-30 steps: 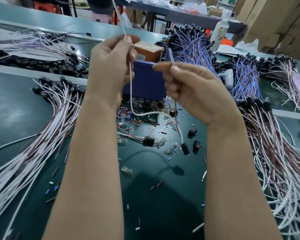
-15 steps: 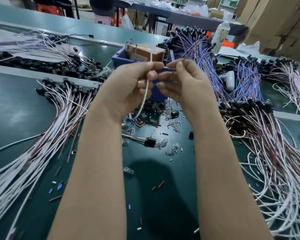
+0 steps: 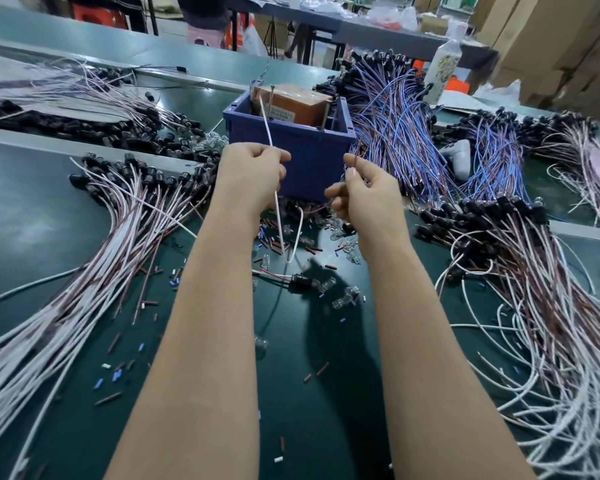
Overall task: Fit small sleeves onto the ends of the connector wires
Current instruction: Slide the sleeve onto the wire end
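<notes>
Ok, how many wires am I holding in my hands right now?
2. A white wire pinched by the left hand, and a brown wire pinched by the right hand. Fingers may hide more.

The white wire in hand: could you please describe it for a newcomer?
Find the blue bin mid-table. Just in front, the left hand pinches a white wire. It alone stands upright across the bin; the other white wires lie in bundles.
</notes>
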`<action>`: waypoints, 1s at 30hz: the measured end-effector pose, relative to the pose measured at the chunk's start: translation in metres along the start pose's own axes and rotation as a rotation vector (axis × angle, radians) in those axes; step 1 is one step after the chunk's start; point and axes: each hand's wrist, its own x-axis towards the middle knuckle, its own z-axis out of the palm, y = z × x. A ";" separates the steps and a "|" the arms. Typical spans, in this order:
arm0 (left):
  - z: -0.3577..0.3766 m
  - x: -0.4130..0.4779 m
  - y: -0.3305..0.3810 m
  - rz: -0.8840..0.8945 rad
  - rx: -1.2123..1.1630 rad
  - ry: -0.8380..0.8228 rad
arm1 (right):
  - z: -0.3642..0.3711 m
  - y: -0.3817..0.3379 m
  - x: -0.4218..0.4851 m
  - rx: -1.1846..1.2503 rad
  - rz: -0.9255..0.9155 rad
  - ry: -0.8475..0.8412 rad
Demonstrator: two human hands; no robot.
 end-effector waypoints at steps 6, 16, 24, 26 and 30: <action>0.000 -0.002 0.000 0.011 0.046 -0.009 | 0.005 0.003 -0.003 -0.121 -0.152 0.067; 0.001 -0.003 0.002 -0.007 0.090 -0.058 | 0.007 0.003 -0.004 -0.094 -0.184 0.137; 0.001 -0.004 0.003 -0.003 0.111 -0.060 | 0.008 0.002 -0.003 -0.063 -0.165 0.144; 0.001 -0.005 0.003 -0.003 0.113 -0.062 | 0.007 0.003 -0.003 -0.073 -0.161 0.149; 0.000 -0.005 0.003 0.000 0.110 -0.069 | 0.007 0.003 -0.002 -0.077 -0.159 0.148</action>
